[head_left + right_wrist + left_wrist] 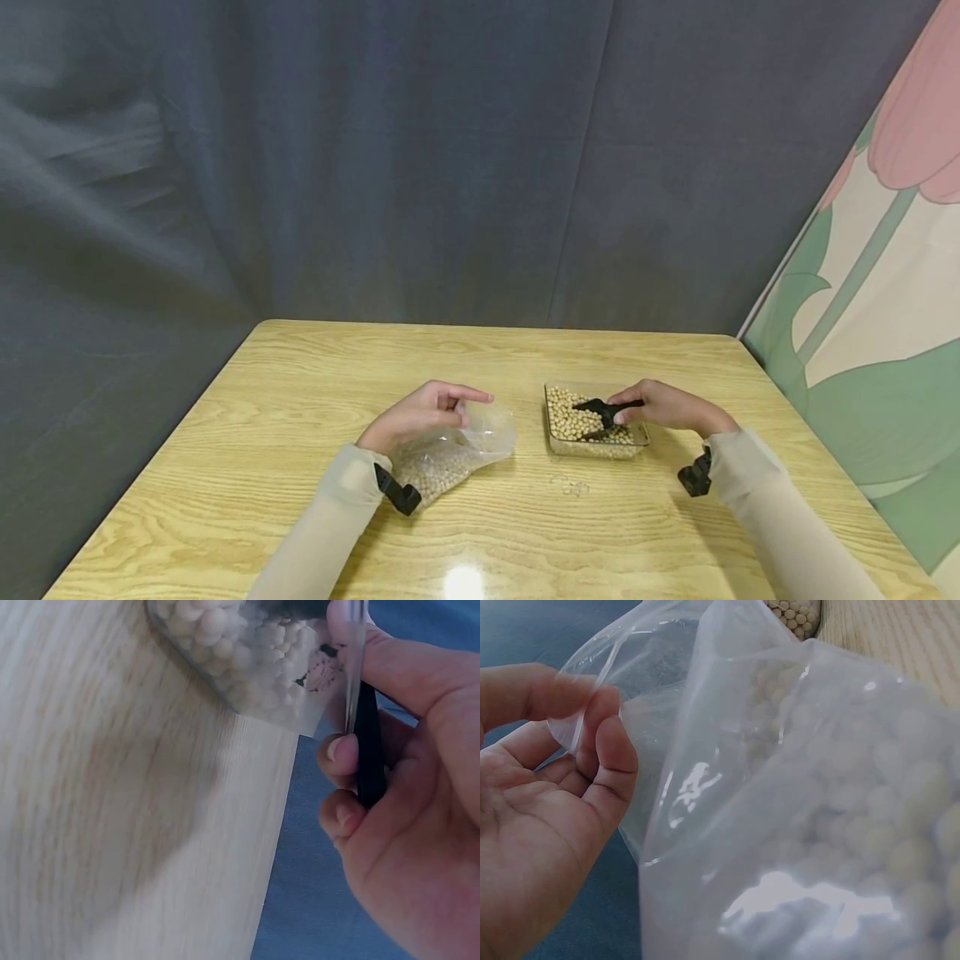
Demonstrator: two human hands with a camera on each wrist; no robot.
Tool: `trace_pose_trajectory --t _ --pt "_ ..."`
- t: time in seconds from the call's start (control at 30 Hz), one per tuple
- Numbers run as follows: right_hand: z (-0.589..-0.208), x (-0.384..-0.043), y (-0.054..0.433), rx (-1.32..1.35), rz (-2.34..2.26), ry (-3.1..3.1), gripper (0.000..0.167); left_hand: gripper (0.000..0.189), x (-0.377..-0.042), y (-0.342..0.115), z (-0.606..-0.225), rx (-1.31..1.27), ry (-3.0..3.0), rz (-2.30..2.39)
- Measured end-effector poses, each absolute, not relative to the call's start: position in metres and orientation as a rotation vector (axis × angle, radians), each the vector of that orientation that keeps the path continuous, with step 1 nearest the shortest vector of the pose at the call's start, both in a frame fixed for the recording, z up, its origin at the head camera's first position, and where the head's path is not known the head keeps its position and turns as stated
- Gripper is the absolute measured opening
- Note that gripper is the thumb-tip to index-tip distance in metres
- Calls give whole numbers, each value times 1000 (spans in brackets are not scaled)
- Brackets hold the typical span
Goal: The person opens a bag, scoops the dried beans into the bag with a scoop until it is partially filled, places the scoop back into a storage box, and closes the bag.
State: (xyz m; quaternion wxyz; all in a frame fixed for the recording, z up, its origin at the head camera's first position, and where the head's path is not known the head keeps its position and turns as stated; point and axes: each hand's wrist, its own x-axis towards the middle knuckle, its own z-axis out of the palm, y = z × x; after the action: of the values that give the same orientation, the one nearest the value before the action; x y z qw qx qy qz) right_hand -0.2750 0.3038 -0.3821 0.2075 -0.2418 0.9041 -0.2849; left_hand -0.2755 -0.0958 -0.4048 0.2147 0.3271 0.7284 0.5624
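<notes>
A clear plastic bag (450, 462) part full of pale round beans slumps on the table, its mouth toward the container. My left hand (423, 414) pinches the bag's rim between fingers and thumb; in the left wrist view the bag (795, 795) fills most of the picture. To the right stands a clear rectangular container (597, 450) holding many of the same beans (566, 412). With my right hand (663, 406) I grip the handle of a black scoop (600, 408), whose head sits among the beans. The scoop's handle (370, 754) lies between fingers and thumb.
Some small clear loops (572, 485) lie on the wooden table (300, 367) in front of the container. Behind the table hangs a dark blue curtain (420, 167). A wall with painted flowers (885, 333) borders the right side.
</notes>
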Motion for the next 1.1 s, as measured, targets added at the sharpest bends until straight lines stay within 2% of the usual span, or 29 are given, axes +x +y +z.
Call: trace_pose_trajectory --t 1.1 --pt "-387 -276 320 -688 -921 2502 49 43 -276 -97 -401 978 2019 1551"
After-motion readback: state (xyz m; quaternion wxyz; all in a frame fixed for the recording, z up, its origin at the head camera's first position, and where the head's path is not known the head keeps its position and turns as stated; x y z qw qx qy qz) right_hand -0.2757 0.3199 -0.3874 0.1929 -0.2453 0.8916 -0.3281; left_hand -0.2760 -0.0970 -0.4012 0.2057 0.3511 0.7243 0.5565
